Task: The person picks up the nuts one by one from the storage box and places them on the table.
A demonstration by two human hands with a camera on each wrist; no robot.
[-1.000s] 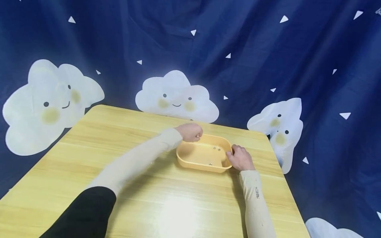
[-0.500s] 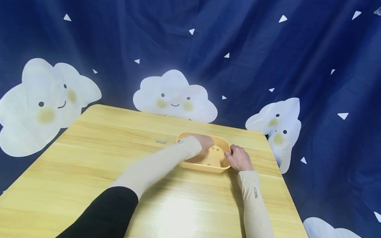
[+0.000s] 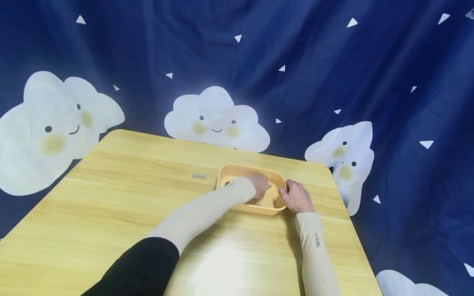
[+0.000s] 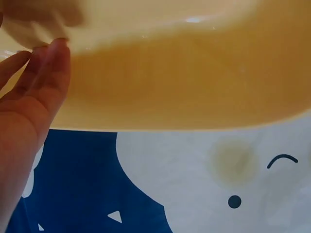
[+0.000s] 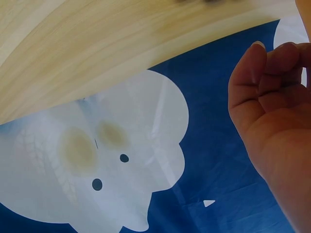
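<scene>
A shallow yellow-orange tray [image 3: 242,167] with rounded corners stands on the table. My left hand [image 3: 260,185] reaches down inside it, fingers fairly straight. In the left wrist view the fingertips [image 4: 59,44] lie near the tray floor, and nothing shows held between them. A small shiny metal piece [image 3: 270,186] sits just beside those fingertips. More small metal pieces [image 3: 258,204] lie by the tray's near wall; their exact kind is too small to tell. My right hand [image 3: 298,196] grips the tray's right rim, with curled fingers in the right wrist view.
Several small shiny pieces [image 3: 198,176] stand in a row on the wooden table [image 3: 148,164], left of the tray. A blue curtain [image 3: 314,53] with white clouds hangs behind the table. Light glares on the near tabletop.
My left hand has moved right from the tray's far left rim into the tray, down to the metal pieces. The row on the table has come into sight. My right hand keeps its grip.
</scene>
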